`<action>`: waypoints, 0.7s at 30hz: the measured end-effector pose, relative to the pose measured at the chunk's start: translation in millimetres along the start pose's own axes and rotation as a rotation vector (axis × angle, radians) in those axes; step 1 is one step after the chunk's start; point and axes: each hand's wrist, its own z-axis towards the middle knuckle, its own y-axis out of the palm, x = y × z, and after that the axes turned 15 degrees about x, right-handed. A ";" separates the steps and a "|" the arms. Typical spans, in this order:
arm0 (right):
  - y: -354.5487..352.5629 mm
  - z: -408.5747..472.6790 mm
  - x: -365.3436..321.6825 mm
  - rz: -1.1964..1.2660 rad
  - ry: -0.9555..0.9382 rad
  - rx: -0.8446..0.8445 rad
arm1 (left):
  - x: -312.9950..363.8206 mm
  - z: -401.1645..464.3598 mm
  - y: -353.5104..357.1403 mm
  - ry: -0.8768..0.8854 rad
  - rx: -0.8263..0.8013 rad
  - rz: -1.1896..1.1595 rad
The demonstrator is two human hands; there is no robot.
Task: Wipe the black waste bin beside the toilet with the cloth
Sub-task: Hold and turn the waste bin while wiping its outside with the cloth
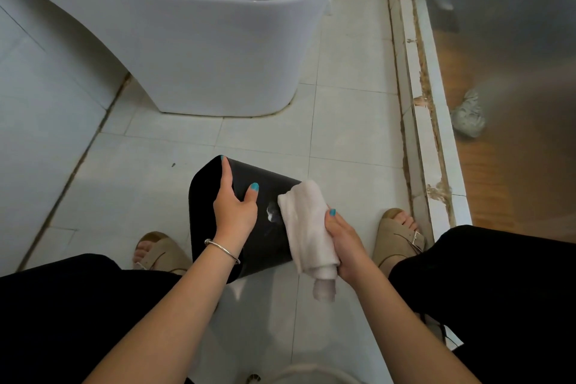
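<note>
The black waste bin [268, 237] lies tipped on its side on the tiled floor between my feet, its wide end to the left. My left hand [234, 206] grips that wide end, fingers over the edge and thumb on the bin's side. My right hand [343, 243] holds a folded white cloth [307, 221] pressed flat against the bin's right side. A pale smear [271, 212] shows on the black surface just left of the cloth.
The white toilet [202, 40] stands straight ahead on the floor. A raised tiled threshold [417, 103] runs along the right, with a wooden floor and a crumpled grey rag [467, 115] beyond it. My sandalled feet [402, 237] flank the bin. A wall rises at left.
</note>
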 end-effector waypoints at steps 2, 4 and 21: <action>2.7 0.0 1.9 -0.034 -0.115 0.050 | 0.5 0.0 -0.9 0.005 -0.014 0.003; 4.0 1.3 4.9 -0.074 -0.191 0.105 | 1.3 -0.9 -0.6 0.007 -0.023 -0.003; -6.8 -9.2 -50.3 0.181 -0.105 -0.411 | 5.5 -2.6 -1.0 0.037 -0.040 -0.008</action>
